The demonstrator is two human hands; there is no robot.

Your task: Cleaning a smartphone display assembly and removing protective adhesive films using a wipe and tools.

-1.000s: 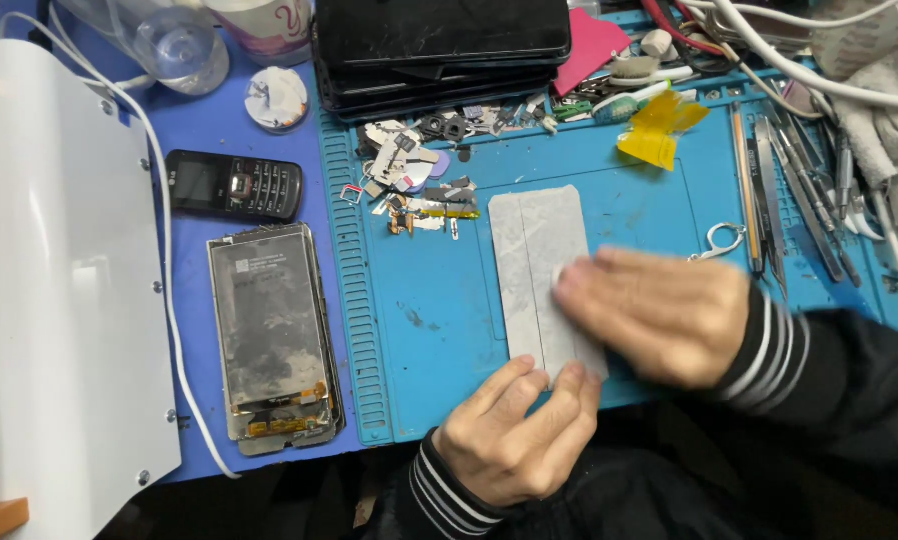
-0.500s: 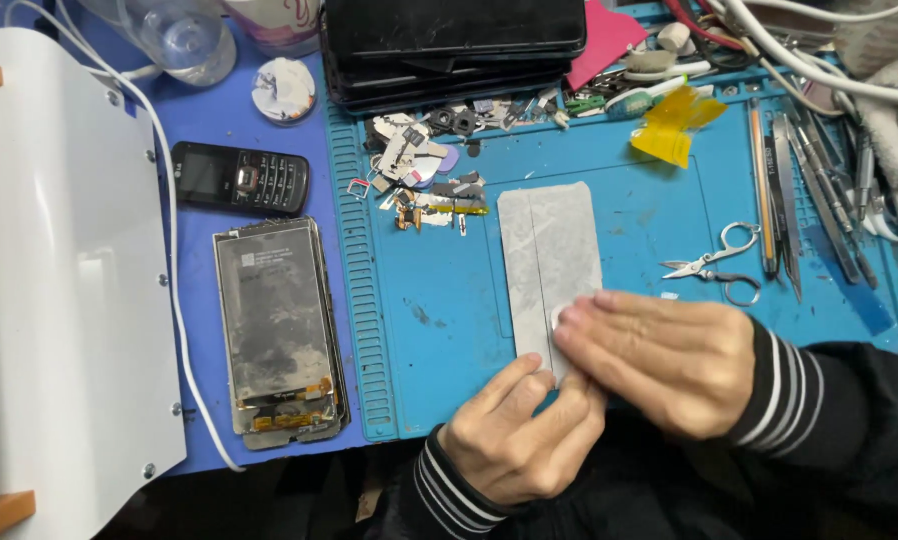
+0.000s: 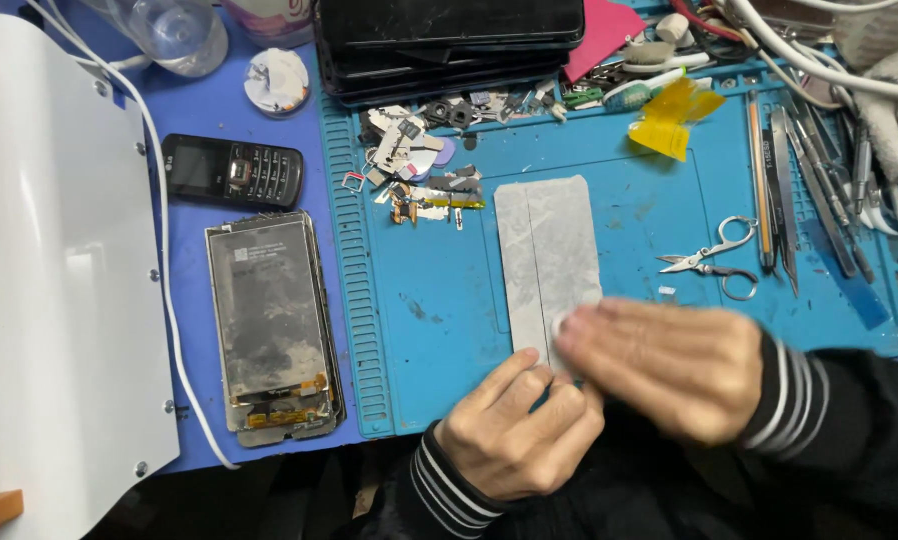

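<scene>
Your left hand (image 3: 514,430) sits at the near end of the flat grey rectangular panel (image 3: 547,255) with rounded corners, fingers curled loosely inward and their tips resting on that panel's near edge; whether they actually pinch it you cannot tell from here. Your right hand (image 3: 664,365) lies blurred across the same near end, fingers stretched out almost flat and close together, a pale fingertip pressing on the panel's surface. The panel lies lengthwise on the blue ribbed silicone work mat (image 3: 429,310), a faint seam running down its middle, its finish dull and matte. Compared with half a second ago, your right hand has slid nearer to you and leftward along the panel, so more of the grey surface is uncovered, while your left hand has hardly shifted. Right of the panel lie small steel scissors (image 3: 711,260), and further right a row of slim metal tweezers and picks (image 3: 809,190). Beyond the panel's far end sits a scatter of tiny metal and plastic parts (image 3: 419,165), with crumpled yellow tape (image 3: 674,115) to the far right. Left of the panel, off the mat, rests an opened phone body with a dusty grey back (image 3: 269,325), and above it a small black keypad phone (image 3: 231,170).
</scene>
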